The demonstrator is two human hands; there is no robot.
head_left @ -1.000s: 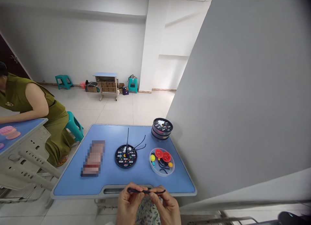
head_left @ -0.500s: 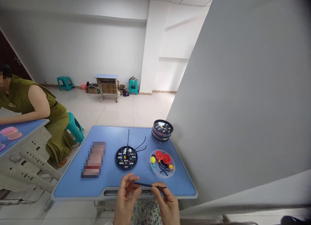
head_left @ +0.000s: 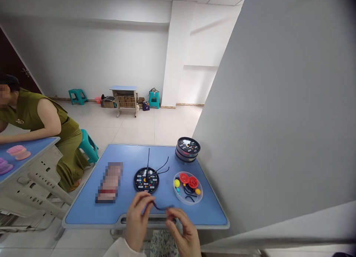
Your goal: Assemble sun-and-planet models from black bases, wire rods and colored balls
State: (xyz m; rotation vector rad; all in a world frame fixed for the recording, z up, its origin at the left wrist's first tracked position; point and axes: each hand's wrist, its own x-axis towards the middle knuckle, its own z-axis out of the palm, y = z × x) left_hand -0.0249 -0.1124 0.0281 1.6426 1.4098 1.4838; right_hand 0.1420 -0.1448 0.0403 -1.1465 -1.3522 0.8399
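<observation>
Dark strip [head_left: 160, 209] pinched in my left hand [head_left: 137, 220], at the table's [head_left: 130, 209] six o'clock edge.
I have left thumb and fingers clamped on one end of the bent strip; its blurred far end runs toward three o'clock, by my right hand's [head_left: 183, 229] curled fingers, and I can't tell whether those grip it. From the strip, the black disc [head_left: 139, 185] lies at eleven, the clear bowl [head_left: 182, 200] at two, the stacked case [head_left: 188, 154] at one.

On the blue desk [head_left: 128, 210], a blurred oblong [head_left: 109, 183], black disc [head_left: 146, 181], clear tray [head_left: 180, 198], round container [head_left: 187, 150]
</observation>
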